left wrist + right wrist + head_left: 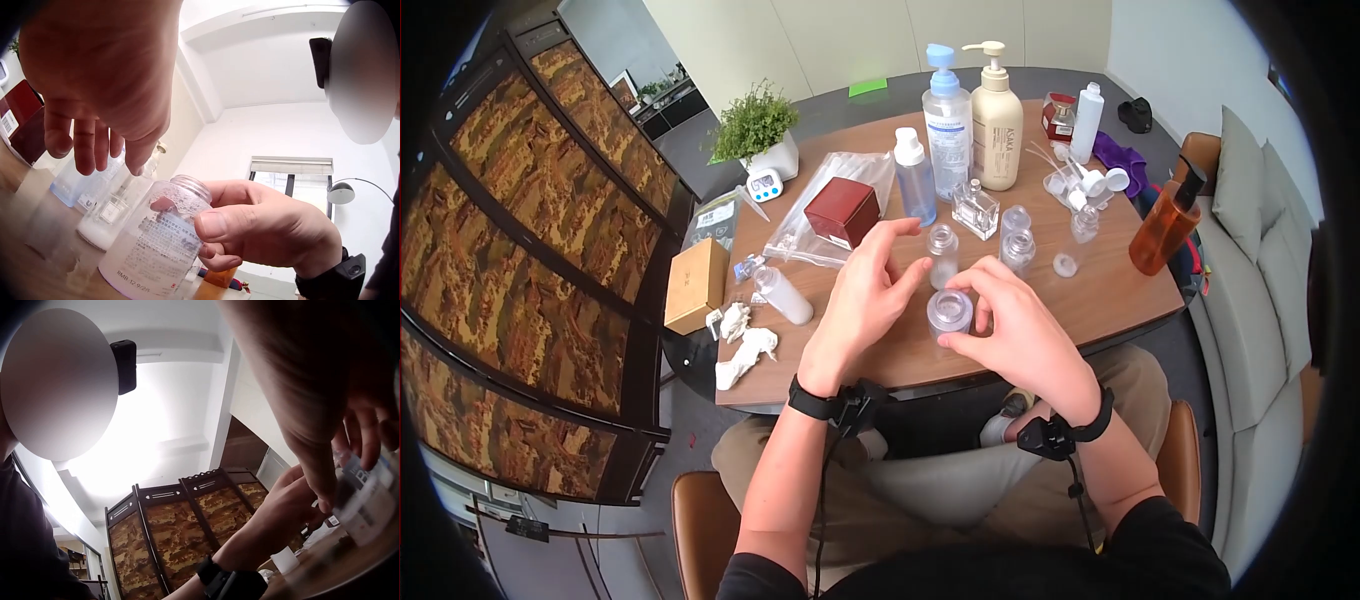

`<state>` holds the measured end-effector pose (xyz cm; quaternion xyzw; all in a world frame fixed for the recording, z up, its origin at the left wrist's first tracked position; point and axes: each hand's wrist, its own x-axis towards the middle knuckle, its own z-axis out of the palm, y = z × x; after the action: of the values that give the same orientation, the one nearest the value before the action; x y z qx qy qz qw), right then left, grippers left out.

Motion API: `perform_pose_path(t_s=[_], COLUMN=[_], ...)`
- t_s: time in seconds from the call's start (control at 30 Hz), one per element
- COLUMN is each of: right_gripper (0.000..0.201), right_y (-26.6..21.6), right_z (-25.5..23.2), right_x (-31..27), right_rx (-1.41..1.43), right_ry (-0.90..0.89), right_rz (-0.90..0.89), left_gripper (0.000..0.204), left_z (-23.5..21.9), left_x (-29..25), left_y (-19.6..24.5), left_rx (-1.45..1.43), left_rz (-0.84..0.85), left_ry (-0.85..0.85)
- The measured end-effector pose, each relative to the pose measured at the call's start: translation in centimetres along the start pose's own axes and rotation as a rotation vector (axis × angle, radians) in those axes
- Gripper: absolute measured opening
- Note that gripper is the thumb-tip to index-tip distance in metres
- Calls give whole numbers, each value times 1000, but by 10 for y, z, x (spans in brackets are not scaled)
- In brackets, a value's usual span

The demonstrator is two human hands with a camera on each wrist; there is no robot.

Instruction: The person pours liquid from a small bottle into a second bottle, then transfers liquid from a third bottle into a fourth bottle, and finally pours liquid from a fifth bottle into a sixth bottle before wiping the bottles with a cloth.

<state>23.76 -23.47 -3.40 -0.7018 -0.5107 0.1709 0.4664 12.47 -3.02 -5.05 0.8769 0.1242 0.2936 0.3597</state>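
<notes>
My right hand (1028,325) grips a clear, printed plastic bottle (949,318) by its upper part, thumb on the near side. The bottle has no cap; its threaded neck points up, and foam clings inside below the neck in the left wrist view, where the bottle (150,240) leans slightly. Just left of it, my left hand (862,298) hovers with fingers loosely bent and nothing held. Directly behind stands another uncapped clear bottle (943,262) with whitish contents. Two more small clear bottles (1018,248) stand together to the right.
Behind are a glass perfume bottle (976,210), blue spray bottle (915,180), and tall pump bottles (997,130). A dark red box (842,212) rests on a plastic bag. Leftward lie a frosted bottle (784,296), crumpled tissues (747,358) and a cardboard box (696,286). An amber bottle (1164,232) stands right.
</notes>
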Motion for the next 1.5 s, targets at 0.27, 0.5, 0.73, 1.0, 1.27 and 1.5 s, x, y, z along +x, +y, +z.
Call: perform_pose_path(t_s=[0.27, 0.5, 0.73, 1.0, 1.27, 1.5], right_gripper=[44, 42, 41, 50, 54, 55], right_y=[-6, -15, -18, -24, -29, -26], right_z=[-5, -9, -11, -23, -29, -27], right_x=[-2, -2, -2, -5, -4, -5], right_rx=[-27, -3, 43, -124, -122, -277], right_ry=[20, 18, 104, 230, 252, 319], right_rz=[-14, 54, 56, -103, -175, -248], left_gripper=[56, 44, 42, 42, 43, 47], left_z=[17, 14, -32, -39, -29, -25], left_x=[6, 1, -17, -24, -26, -27], left_y=[-5, -3, 8, 13, 14, 19], left_rx=[-72, -71, -41, -118, -156, -159], left_rz=[-39, -59, -133, -64, 4, -8], left_ry=[-6, 54, -56, -222, -280, -298])
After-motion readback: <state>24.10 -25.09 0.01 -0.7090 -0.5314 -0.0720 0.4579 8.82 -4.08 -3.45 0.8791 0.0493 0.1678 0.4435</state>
